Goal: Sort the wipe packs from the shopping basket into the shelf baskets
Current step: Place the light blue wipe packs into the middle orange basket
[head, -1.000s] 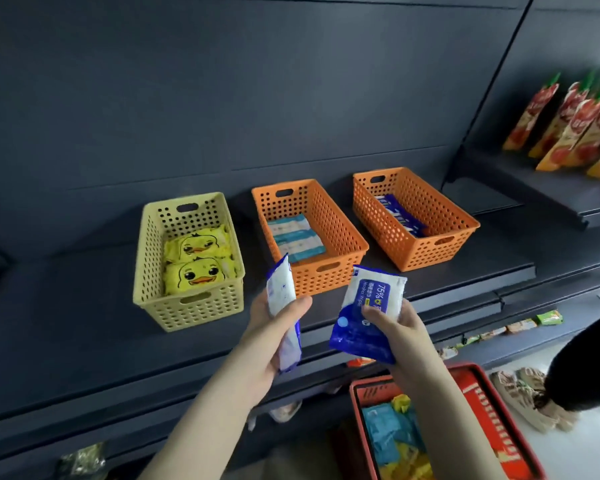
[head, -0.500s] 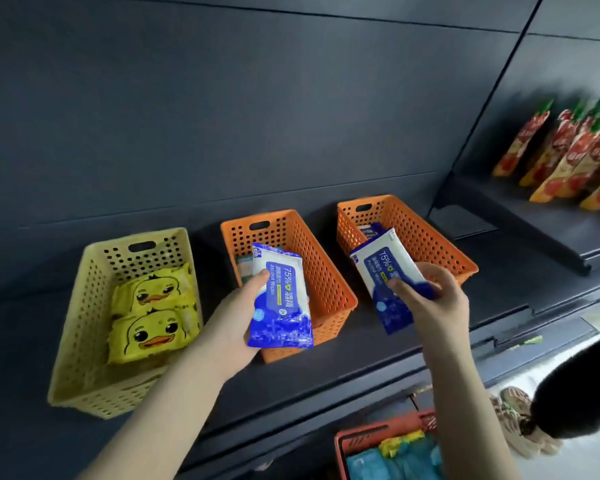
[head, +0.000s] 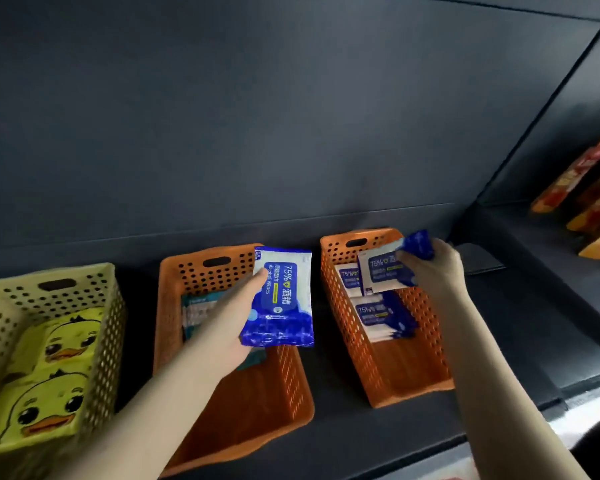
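Right grip (head: pixel 433 268) pinches wipe pack (head: pixel 383 273) above orange basket (head: pixel 336 299).

The yellow basket (head: pixel 115 327), middle orange basket (head: pixel 288 382) and right orange basket (head: pixel 340 306) were perforated plastic, smooth with a faint sheen. The left blue wipe pack (head: pixel 281 299), right blue wipe pack (head: pixel 381 275) and duck packs (head: pixel 49 407) had glossy plastic film. The shelf (head: pixel 343 434) looked matt and smooth.
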A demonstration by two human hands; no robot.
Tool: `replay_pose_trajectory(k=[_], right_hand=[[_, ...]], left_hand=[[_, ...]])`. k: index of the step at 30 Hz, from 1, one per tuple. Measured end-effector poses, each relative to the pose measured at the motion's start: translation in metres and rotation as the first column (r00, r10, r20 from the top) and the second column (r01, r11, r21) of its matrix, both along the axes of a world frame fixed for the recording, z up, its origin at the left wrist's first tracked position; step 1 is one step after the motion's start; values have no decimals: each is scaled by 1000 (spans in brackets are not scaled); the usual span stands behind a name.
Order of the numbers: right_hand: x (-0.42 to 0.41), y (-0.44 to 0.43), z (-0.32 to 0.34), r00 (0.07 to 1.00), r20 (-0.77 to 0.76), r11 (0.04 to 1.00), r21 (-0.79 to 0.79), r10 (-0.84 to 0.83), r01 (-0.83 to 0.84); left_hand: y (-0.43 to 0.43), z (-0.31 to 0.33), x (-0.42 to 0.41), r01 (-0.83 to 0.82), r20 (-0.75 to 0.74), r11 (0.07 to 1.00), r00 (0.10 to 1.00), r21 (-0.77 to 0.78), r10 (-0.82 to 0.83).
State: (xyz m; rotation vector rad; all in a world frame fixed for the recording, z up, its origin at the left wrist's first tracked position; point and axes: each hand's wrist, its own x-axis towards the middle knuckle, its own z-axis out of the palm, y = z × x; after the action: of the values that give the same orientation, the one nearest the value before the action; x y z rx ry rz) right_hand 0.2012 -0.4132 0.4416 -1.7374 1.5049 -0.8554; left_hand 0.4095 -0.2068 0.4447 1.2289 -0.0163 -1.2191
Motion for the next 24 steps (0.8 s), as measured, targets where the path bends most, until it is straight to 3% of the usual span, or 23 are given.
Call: replay_pose_trajectory(k=[5,8,11,16,20,24], right_hand=[[31,-38,-28,989,-68,963,244,134,-114],[37,-44,-46,982,-104,944,310,156,-118],[38,-44,-52,955,-226,958,253,192,-133],[39,-37,-49,850,-465,963,16,247,-271],[40,-35,-58,740,-554,917,125,382,-379],[40,-33,-60,742,-517,898,142,426,-417]], left_hand=[[-20,-23,5,-9,-147,995,989,-99,-5],[-21,-32,9,-17,-184,988,983,-155,-12],[-22,-37,12,1,-148,984,989,-176,-27],[-23,-40,13,23,-82,981,996,-193,-39],[-25,-38,12,-8,-94,979,996,-205,-11],[-25,-33,9,-8,-111,973,994,-231,-18]])
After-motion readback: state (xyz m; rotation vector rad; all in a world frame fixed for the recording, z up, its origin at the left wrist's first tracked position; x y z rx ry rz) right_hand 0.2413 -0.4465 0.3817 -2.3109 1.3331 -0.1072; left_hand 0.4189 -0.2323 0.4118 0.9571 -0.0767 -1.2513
